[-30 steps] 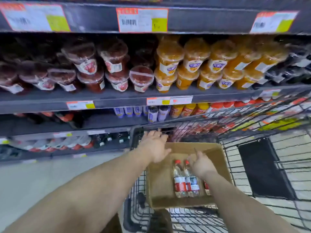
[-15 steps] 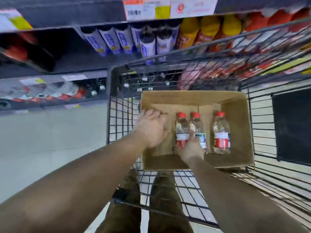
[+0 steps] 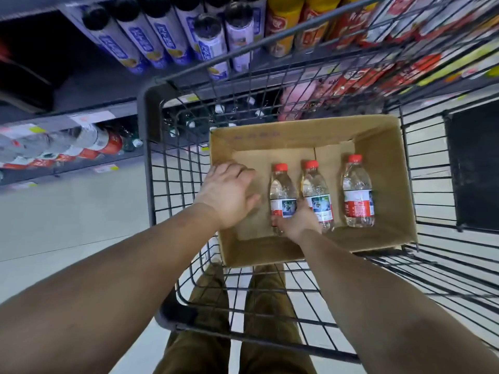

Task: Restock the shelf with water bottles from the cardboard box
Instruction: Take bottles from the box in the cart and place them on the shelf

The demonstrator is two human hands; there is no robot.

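Right hand [image 3: 298, 221] fingers wrap the bases of two clear red-capped water bottles [image 3: 283, 197] lying side by side in the open brown cardboard box [image 3: 388, 147]. Left hand [image 3: 229, 193], fingers loosely spread, rests on the box's left edge. Third clear bottle [image 3: 357, 193] lies apart, rightward; bare floor between.

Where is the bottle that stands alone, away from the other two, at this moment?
The lone bottle lies in the right part of the cardboard box, apart from the bottle pair that the right hand reaches.

Box [image 3: 386, 147] open-topped; clear gap between middle bottle [image 3: 316, 193], right bottle [image 3: 357, 193].
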